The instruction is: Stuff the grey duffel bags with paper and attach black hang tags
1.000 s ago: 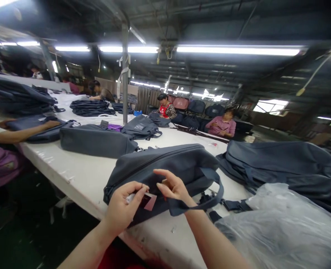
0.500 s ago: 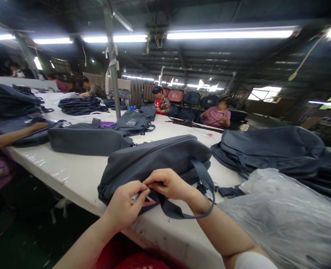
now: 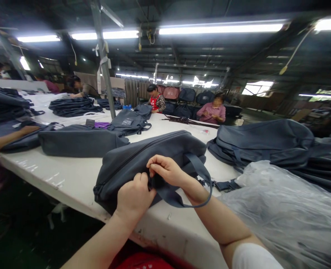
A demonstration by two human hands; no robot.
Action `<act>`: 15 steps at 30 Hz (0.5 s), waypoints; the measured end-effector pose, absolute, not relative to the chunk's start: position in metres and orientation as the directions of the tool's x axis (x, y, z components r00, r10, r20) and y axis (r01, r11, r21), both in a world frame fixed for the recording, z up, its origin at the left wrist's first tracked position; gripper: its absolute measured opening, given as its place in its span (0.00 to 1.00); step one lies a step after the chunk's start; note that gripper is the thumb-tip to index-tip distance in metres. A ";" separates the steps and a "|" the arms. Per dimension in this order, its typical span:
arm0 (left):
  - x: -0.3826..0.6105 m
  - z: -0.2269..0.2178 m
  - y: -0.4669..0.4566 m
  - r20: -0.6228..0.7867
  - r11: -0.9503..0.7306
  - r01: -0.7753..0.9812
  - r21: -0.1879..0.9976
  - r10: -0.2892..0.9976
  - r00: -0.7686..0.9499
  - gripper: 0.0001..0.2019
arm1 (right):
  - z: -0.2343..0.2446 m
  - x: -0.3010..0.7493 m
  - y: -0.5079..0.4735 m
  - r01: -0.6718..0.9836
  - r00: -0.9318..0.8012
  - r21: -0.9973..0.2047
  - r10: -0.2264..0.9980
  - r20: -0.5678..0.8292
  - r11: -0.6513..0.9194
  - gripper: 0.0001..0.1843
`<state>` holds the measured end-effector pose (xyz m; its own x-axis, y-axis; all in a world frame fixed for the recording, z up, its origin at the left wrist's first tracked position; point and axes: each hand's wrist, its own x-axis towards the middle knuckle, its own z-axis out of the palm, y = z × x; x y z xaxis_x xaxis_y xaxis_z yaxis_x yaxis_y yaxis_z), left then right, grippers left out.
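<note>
A dark blue-grey bag (image 3: pixel 143 149) with a long zipper along its top lies on the white table in front of me. My left hand (image 3: pixel 134 192) is closed against the bag's near side, its fingers curled inward; what they grip is hidden. Just above it to the right, my right hand (image 3: pixel 166 170) has thumb and fingertips pinched together close to the bag's side. Anything between those fingertips is too small to make out. The bag's strap handle (image 3: pixel 197 203) loops around my right forearm.
More dark bags lie at the right (image 3: pixel 266 144) and left (image 3: pixel 81 142). Clear plastic wrapping (image 3: pixel 277 209) heaps at the right front. A metal post (image 3: pixel 105 63) rises beyond the bags. A co-worker's arm (image 3: pixel 11 140) reaches in from the left; other people sit across the white table (image 3: pixel 70 173).
My right hand has lifted slightly off my left, still pinched. My left hand has turned over, knuckles up, against the bag. A pink triangular patch and a small white item are now covered.
</note>
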<state>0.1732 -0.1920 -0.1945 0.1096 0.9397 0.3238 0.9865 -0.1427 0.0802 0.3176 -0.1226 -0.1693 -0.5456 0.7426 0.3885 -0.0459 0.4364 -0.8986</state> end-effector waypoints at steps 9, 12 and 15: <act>0.132 -0.158 -0.145 0.040 -0.174 0.798 0.577 0.982 0.185 0.19 | -0.191 0.352 -0.097 0.168 -0.498 -0.797 0.747 0.439 0.580 0.08; 0.118 -0.160 -0.118 -0.111 0.004 0.698 0.716 0.988 0.108 0.19 | -0.194 0.359 -0.113 0.295 -0.563 -0.605 0.646 0.515 0.740 0.08; 0.117 -0.168 -0.097 -0.117 0.030 0.666 0.745 0.989 0.087 0.13 | -0.189 0.351 -0.140 0.201 -0.568 -0.601 0.592 0.572 0.773 0.10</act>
<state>0.1170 -0.0972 -0.1682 0.0867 0.9893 -0.1172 0.6663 0.0299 0.7451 0.3513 -0.1400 -0.1894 -0.5676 0.5922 0.5720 0.2009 0.7733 -0.6013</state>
